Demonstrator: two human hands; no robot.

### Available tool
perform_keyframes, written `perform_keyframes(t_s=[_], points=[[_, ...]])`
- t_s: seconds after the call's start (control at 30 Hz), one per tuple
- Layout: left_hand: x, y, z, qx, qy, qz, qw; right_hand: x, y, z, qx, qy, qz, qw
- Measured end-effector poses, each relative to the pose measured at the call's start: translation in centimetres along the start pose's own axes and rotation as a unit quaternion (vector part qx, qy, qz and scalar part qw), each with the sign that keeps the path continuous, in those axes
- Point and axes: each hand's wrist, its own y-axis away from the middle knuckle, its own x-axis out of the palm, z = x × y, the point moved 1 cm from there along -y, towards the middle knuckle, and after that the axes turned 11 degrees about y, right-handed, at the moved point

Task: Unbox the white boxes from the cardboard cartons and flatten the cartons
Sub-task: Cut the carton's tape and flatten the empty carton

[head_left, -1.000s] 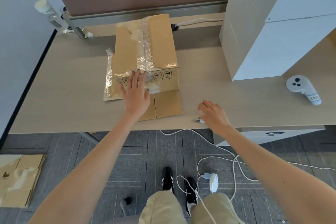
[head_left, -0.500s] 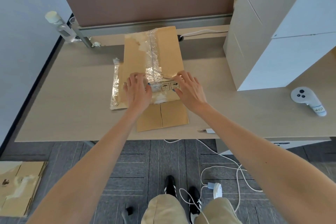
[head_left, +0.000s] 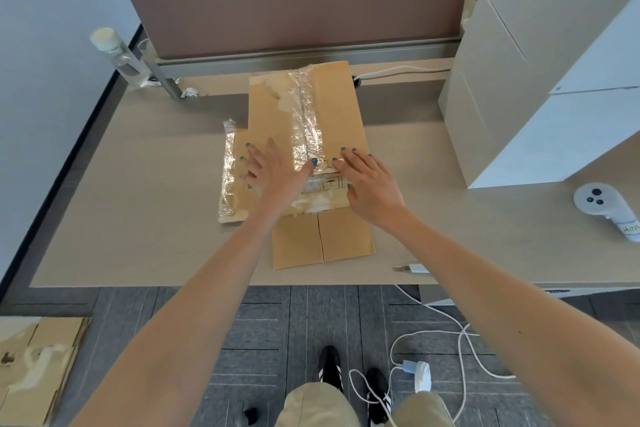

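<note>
Two hands press the carton (head_left: 337, 107), which lies collapsed in the middle of the desk (head_left: 121, 218), its long side running away from the person. The left hand (head_left: 275, 172) is spread flat on the left panel, thumb on the tape (head_left: 308, 125). The right hand (head_left: 372, 189) lies flat with straight fingers on the right panel, beside the printed symbols (head_left: 329, 184). Neither grips anything; both push down with flat palms.

The step looks like flattening, and it seems nearly done. To do it well, set the palms wide apart and lean weight through the heels of the hands. Then slide outward along the creases, so the board folds on its scores and does not buckle. The near flaps (head_left: 322, 239) already lie flat. The left flap (head_left: 241, 201), edged with a crinkled strip (head_left: 228, 173), may sit slightly proud and probably wants a press too.

The board is brown and matte, with pale torn patches where something was peeled off. The clear tape runs down the middle seam, wrinkled and glossy, and is likely slippery under a palm. The desk is smooth, pale laminate.

White boxes (head_left: 554, 135), plain and square-edged, stand stacked at the right, apart from the carton. A small cutter (head_left: 412, 268) lies by the near edge, and a white controller (head_left: 602, 208) lies further right. More flat cartons (head_left: 38, 367) lie on the floor at left.
</note>
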Motion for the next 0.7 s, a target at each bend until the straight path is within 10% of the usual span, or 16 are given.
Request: perform_keyframes(t_s=[0.7], points=[[-5.1, -1.4, -1.5, 0.021, 0.033, 0.1, 0.994, -1.0, -0.1, 0.8, 0.028, 0.01, 0.036, 0.999]])
